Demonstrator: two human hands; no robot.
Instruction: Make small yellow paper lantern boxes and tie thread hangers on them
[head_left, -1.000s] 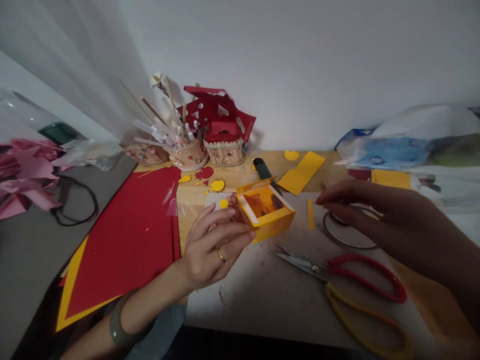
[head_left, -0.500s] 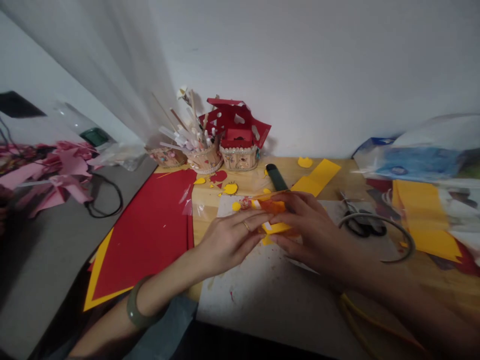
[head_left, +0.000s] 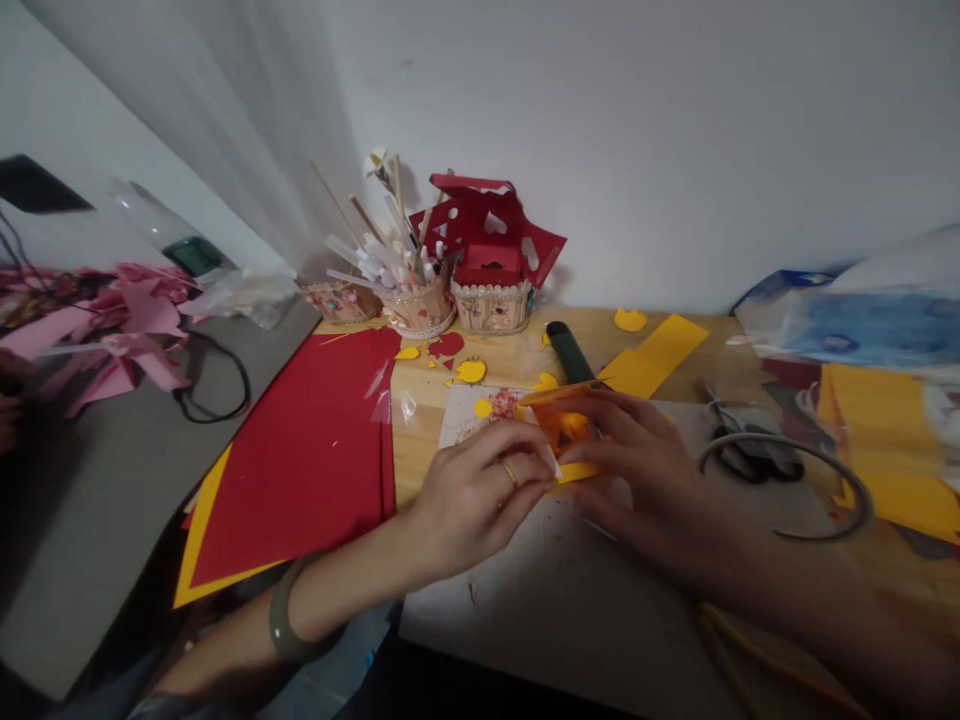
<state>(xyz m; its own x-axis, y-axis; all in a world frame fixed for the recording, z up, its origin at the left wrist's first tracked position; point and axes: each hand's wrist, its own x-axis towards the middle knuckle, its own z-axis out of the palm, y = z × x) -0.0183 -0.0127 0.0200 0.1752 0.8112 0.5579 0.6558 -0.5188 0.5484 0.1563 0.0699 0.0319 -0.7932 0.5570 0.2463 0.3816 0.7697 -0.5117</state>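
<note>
Over the light work mat [head_left: 480, 600], a small folded yellow paper box [head_left: 577, 470] lies between my two hands, its orange-looking inside facing me. My left hand [head_left: 480, 495], with a ring on it, pinches the box's left edge, where a white strip [head_left: 553, 455] shows at the fingertips. From the right, my right hand [head_left: 652, 460] curls around the box, thumb low and fingers over the top. Fingers hide much of the box. A dark green utility knife or similar tool [head_left: 568, 350] lies just behind it.
Red paper sheets [head_left: 300, 460] lie to the left. Scissors [head_left: 750, 450] and yellow paper [head_left: 889, 430] are on the right. At the back stand a basket of pens [head_left: 416, 310] and a red paper box [head_left: 491, 262]. Part of another person's hand [head_left: 7, 410] shows at far left.
My left fingers have drawn in from across the box to its left edge, so more of the inside shows. The whole scene has shifted slightly right in view.
</note>
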